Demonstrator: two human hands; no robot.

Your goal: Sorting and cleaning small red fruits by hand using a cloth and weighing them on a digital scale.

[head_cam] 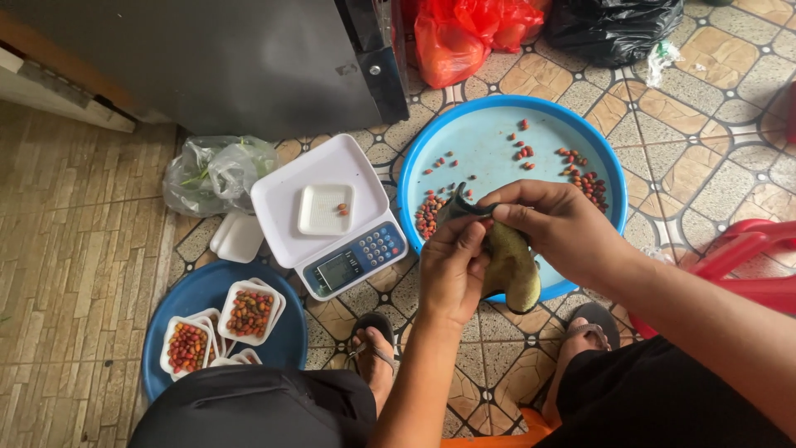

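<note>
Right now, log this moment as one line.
left hand: grips pod | right hand: peels pod top | pod: green, over blue basin | scale: white tray, few seeds

Floor laid with brown-and-tan patterned ceramic tiles (713,141); beige brick-pattern tiling (75,249) is seen at left. A dark grey metal cabinet (224,58) is stood at top. A red plastic chair (746,257) is placed right. Daylight, soft and even.

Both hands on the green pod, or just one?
Touching, both. The head view shows the left hand and right hand pinching the green pod at its dark upper end, fingers wrapped onto it, no gap.
</note>
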